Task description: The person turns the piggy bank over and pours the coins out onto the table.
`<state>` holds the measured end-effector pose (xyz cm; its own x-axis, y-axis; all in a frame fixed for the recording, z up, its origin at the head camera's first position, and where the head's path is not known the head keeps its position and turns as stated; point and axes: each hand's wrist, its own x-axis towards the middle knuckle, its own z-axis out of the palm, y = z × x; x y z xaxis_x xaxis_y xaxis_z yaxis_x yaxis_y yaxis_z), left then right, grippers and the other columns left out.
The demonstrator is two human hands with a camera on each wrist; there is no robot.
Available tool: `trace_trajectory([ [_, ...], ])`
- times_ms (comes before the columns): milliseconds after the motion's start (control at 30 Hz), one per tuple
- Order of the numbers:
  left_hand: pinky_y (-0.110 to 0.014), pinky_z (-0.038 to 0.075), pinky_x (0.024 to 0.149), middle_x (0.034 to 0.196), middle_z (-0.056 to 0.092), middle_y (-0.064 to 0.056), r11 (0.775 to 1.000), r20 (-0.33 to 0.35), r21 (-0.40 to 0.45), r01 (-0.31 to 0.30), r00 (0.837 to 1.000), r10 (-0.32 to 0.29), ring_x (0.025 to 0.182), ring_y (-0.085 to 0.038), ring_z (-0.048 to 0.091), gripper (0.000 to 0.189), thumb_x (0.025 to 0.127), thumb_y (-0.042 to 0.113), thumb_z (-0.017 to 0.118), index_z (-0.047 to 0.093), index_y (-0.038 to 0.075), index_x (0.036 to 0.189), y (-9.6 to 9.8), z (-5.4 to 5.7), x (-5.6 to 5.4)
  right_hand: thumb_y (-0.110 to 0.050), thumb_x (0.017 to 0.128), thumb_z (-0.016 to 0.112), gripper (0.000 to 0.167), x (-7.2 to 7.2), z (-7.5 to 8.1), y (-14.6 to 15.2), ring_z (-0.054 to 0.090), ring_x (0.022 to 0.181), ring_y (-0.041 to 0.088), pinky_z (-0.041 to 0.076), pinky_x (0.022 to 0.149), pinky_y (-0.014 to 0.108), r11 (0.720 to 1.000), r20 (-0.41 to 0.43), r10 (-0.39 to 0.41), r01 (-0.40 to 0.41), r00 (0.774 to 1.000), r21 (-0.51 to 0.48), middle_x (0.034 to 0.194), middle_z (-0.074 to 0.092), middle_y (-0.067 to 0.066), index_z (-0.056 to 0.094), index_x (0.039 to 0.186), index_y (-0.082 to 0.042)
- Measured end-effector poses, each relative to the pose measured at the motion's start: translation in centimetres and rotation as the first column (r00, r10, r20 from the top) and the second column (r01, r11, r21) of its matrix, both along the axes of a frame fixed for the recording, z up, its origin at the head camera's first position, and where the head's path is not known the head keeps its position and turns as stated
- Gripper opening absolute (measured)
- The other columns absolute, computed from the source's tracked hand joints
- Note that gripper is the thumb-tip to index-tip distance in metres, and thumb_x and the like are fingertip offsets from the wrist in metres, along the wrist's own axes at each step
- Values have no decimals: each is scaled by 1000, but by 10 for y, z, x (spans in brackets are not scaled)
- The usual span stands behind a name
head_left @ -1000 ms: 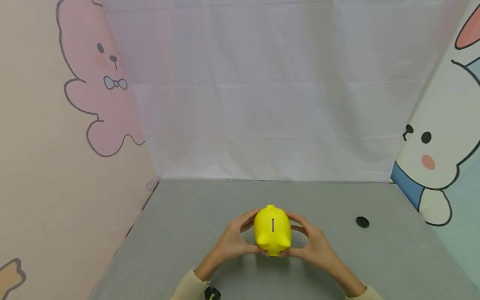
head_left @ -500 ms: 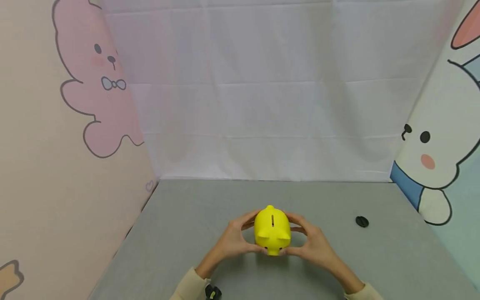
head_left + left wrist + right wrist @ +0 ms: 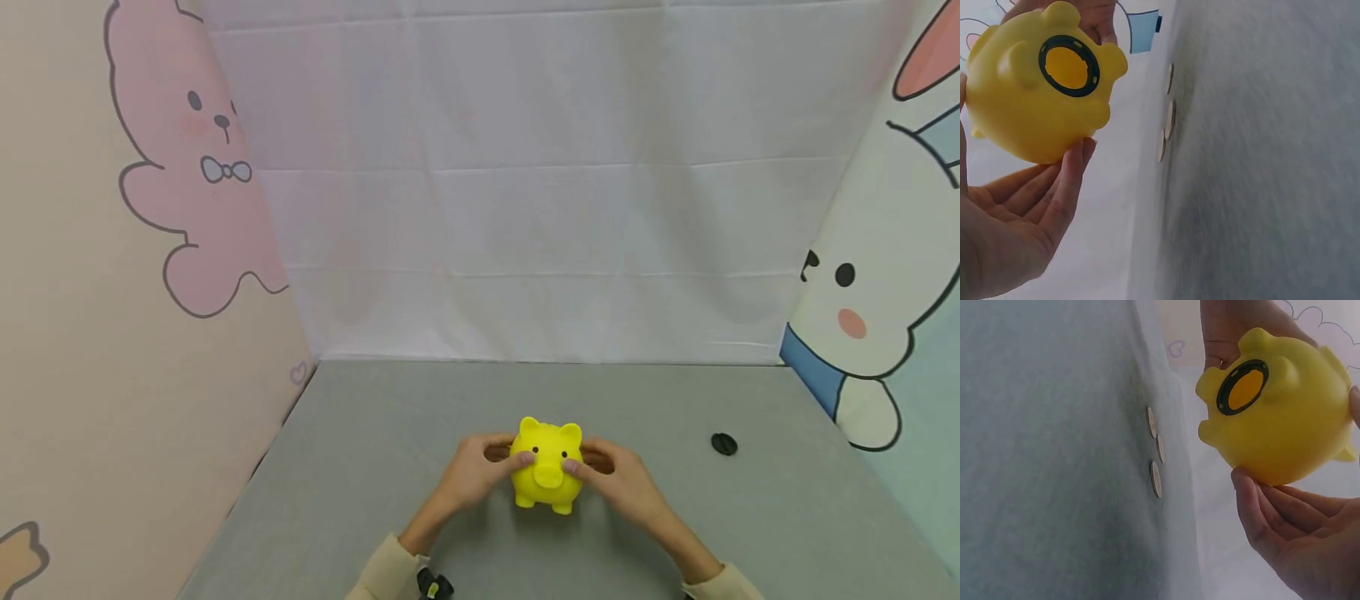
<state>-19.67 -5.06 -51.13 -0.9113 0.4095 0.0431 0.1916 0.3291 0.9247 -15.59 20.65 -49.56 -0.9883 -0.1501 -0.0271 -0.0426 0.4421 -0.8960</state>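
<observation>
Left hand [image 3: 474, 472] and right hand [image 3: 628, 483] grip yellow piggy bank [image 3: 547, 475] above bench [image 3: 390, 417]; bottom hole [image 3: 1067, 67] unplugged, black plug [image 3: 724, 444] and three coins [image 3: 1160, 449] lie loose. Bank not set down yet.

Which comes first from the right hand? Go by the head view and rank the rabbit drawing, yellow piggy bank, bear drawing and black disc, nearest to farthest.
From the right hand:
1. Yellow piggy bank: in its grip, on its left.
2. Black disc: apart, to its right.
3. Rabbit drawing: farther right.
4. Bear drawing: far left.
</observation>
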Motion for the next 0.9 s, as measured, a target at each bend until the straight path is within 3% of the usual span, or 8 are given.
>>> trace_trajectory([
  [167,-47,66,73,98,82,-2,999,74,30,-36,997,34,76,-14,73,52,95,61,69,83,13,109,4,2,0,-42,103,66,42,-3,1,-1,73,89,14,67,78,38,999,52,-9,11,999,-53,112,79,11,73,121,-4],
  [267,-50,66,72,96,82,-2,999,80,28,-35,996,32,72,-14,73,54,95,62,69,84,12,107,4,2,0,-40,104,65,44,-3,2,0,72,86,12,67,75,37,998,34,23,-21,999,-51,110,79,12,72,121,0],
  [500,-38,67,80,114,81,-7,999,70,22,33,997,-34,94,-12,76,63,91,60,76,76,8,126,-3,1,0,-39,99,72,49,0,6,2,76,103,21,66,86,40,998,23,67,-66,998,-11,123,77,16,68,129,-1],
  [633,-29,64,88,125,78,-6,995,55,8,95,994,-95,104,-13,75,69,87,54,83,69,10,138,-10,2,-1,-38,93,80,56,2,4,5,74,108,23,64,90,35,995,-13,92,-92,996,26,128,75,16,65,136,-4],
  [800,-32,64,97,146,67,-9,982,48,54,182,982,-184,120,-22,73,85,80,38,94,57,11,151,-14,3,0,-36,82,91,76,3,0,6,71,116,28,65,92,38,989,-111,143,-139,983,49,139,69,16,60,144,-5],
  [900,-34,61,103,153,61,-7,980,31,46,193,980,-194,130,-27,68,92,75,33,97,53,14,154,-14,4,3,-38,77,95,88,3,-2,6,69,122,34,64,93,43,984,-174,172,-161,970,75,143,66,17,56,147,-2],
])
